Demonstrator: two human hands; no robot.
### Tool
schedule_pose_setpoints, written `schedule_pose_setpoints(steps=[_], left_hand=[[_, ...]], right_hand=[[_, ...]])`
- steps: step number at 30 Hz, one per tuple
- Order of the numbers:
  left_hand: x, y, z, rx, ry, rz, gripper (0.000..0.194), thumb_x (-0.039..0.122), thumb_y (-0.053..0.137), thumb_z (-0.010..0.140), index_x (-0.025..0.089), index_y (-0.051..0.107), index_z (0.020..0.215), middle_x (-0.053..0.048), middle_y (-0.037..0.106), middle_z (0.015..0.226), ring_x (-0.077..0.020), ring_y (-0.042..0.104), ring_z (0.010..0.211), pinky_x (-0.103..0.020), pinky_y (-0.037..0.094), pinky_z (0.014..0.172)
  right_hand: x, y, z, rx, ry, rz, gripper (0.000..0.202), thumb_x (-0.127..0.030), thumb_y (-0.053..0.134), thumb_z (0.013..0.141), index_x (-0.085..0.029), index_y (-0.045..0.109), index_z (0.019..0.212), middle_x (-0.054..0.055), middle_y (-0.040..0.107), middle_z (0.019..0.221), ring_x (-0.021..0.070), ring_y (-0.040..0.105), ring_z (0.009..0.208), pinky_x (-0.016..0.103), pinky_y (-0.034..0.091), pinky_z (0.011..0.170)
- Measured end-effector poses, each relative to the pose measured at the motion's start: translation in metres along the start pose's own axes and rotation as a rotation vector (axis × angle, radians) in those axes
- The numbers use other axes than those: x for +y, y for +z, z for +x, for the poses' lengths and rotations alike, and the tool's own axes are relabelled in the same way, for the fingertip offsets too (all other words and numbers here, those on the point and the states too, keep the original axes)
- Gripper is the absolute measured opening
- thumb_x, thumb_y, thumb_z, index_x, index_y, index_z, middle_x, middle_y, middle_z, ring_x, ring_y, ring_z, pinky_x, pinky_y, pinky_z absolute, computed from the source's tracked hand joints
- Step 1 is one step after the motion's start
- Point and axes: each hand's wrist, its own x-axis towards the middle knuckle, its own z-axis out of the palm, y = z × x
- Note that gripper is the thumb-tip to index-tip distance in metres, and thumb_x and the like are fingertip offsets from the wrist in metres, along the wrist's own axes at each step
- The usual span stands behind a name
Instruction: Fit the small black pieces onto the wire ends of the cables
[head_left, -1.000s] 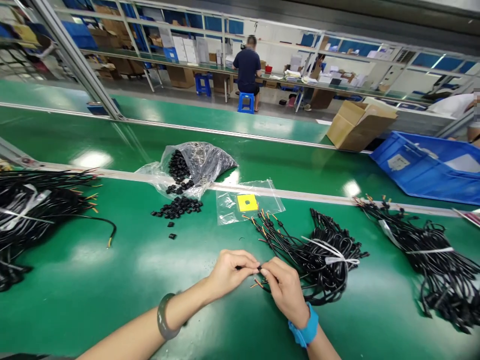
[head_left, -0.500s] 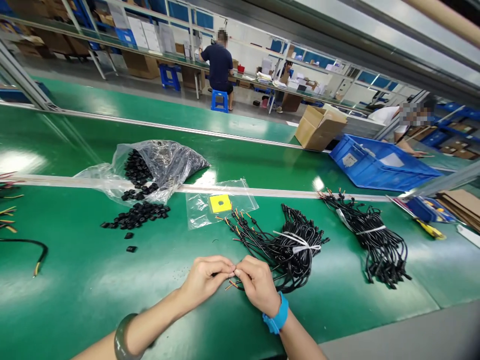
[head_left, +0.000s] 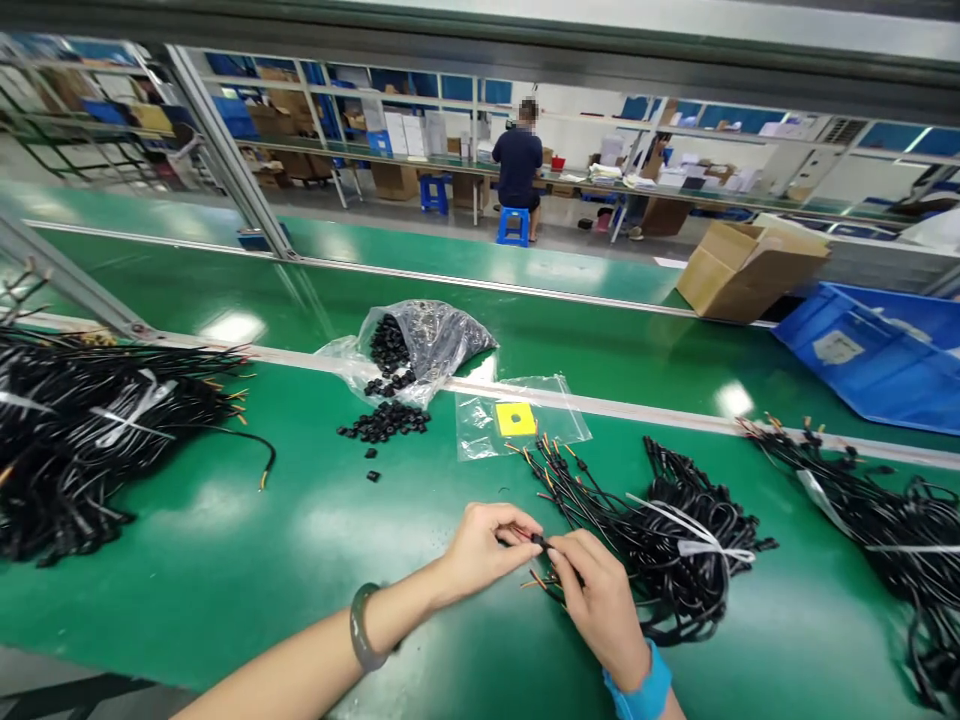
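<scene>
My left hand (head_left: 486, 545) is closed, its thumb and fingertips pinching a small black part (head_left: 538, 540) with thin reddish wires beside it. My right hand (head_left: 600, 588) pinches a black cable close to that part; the fingertips of both hands nearly meet. Under and beside the right hand lies a bundle of black cables (head_left: 679, 545), bound with a white tie, its stripped ends showing orange and yellow wires. Small loose black parts (head_left: 386, 422) lie beyond the left hand, spilling from a clear plastic bag (head_left: 442, 340).
A zip bag (head_left: 480, 435) with a yellow square (head_left: 515, 419) lies ahead. Large cable bundles flank me at left (head_left: 90, 440) and right (head_left: 900, 550). A blue crate (head_left: 862, 350) and a cardboard box (head_left: 739, 270) stand at the back right. A person (head_left: 517, 165) sits at a far bench.
The view has swung left, bringing the left cable bundle into sight. My fingertips have drawn slightly apart, and the black part and reddish wires now show between them.
</scene>
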Motion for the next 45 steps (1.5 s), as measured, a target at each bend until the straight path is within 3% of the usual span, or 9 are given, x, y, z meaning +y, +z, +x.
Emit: schedule_pose_setpoints(steps=[8, 23, 29, 31, 34, 39, 41, 45], left_hand=[[0.001, 0.0, -0.002, -0.052, 0.078, -0.003, 0.013, 0.028, 0.074, 0.069, 0.015, 0.076, 0.071, -0.009, 0.074, 0.079, -0.0169, 0.068, 0.068, -0.021, 0.051, 0.057], [-0.005, -0.001, -0.004, -0.137, 0.277, 0.202, 0.014, 0.024, 0.064, 0.081, 0.017, 0.076, 0.081, -0.009, 0.074, 0.083, -0.0164, 0.069, 0.075, -0.021, 0.052, 0.068], [-0.011, 0.004, -0.003, -0.115, 0.381, 0.22, 0.015, 0.024, 0.063, 0.081, 0.017, 0.076, 0.079, -0.007, 0.074, 0.079, -0.0152, 0.069, 0.072, -0.02, 0.052, 0.066], [-0.008, 0.005, -0.002, -0.106, 0.349, 0.204, 0.013, 0.024, 0.065, 0.08, 0.017, 0.076, 0.077, -0.007, 0.074, 0.078, -0.015, 0.069, 0.071, -0.02, 0.052, 0.065], [-0.002, 0.007, 0.001, -0.073, 0.169, 0.061, 0.016, 0.026, 0.072, 0.073, 0.016, 0.075, 0.084, -0.006, 0.072, 0.079, -0.0142, 0.067, 0.068, -0.021, 0.053, 0.064], [0.004, 0.003, 0.007, -0.052, -0.015, -0.292, 0.063, 0.021, 0.081, 0.06, 0.015, 0.059, 0.119, -0.007, 0.067, 0.094, -0.0121, 0.063, 0.074, -0.022, 0.054, 0.066], [0.003, 0.0, 0.008, -0.054, -0.042, -0.312, 0.064, 0.021, 0.082, 0.059, 0.015, 0.058, 0.118, -0.007, 0.065, 0.096, -0.011, 0.062, 0.073, -0.02, 0.052, 0.063], [0.0, -0.002, 0.008, -0.081, -0.074, -0.283, 0.047, 0.024, 0.08, 0.061, 0.012, 0.065, 0.104, -0.006, 0.066, 0.087, -0.0112, 0.061, 0.072, -0.019, 0.049, 0.063]], right_hand=[[0.005, 0.0, -0.003, -0.071, 0.009, 0.052, 0.022, -0.019, 0.041, 0.094, -0.02, 0.062, 0.087, 0.004, 0.058, 0.076, 0.0145, 0.056, 0.071, 0.025, 0.045, 0.063], [0.006, 0.0, -0.005, -0.137, 0.013, 0.047, 0.024, -0.017, 0.039, 0.095, -0.019, 0.061, 0.085, 0.003, 0.056, 0.075, 0.0143, 0.053, 0.07, 0.025, 0.042, 0.063], [0.006, 0.001, -0.005, -0.152, 0.012, 0.024, 0.025, -0.017, 0.039, 0.094, -0.019, 0.058, 0.08, 0.003, 0.054, 0.075, 0.0141, 0.052, 0.07, 0.025, 0.04, 0.062], [0.005, 0.001, -0.004, -0.147, 0.013, 0.019, 0.024, -0.017, 0.039, 0.095, -0.019, 0.058, 0.079, 0.003, 0.054, 0.074, 0.0141, 0.052, 0.07, 0.025, 0.041, 0.061], [0.002, 0.0, -0.002, -0.062, 0.022, 0.036, 0.02, -0.016, 0.041, 0.094, -0.019, 0.059, 0.086, 0.003, 0.056, 0.077, 0.0141, 0.053, 0.072, 0.025, 0.043, 0.063], [0.0, 0.0, 0.001, 0.125, 0.002, 0.047, 0.014, -0.014, 0.047, 0.092, -0.018, 0.06, 0.098, 0.005, 0.059, 0.087, 0.0144, 0.057, 0.081, 0.026, 0.047, 0.071], [0.001, 0.0, 0.001, 0.15, -0.011, 0.031, 0.013, -0.013, 0.05, 0.091, -0.018, 0.06, 0.098, 0.005, 0.06, 0.087, 0.0146, 0.057, 0.082, 0.026, 0.048, 0.072], [0.001, 0.001, 0.001, 0.164, -0.024, 0.005, 0.014, -0.012, 0.051, 0.09, -0.018, 0.061, 0.098, 0.005, 0.06, 0.088, 0.0148, 0.058, 0.082, 0.027, 0.049, 0.073]])
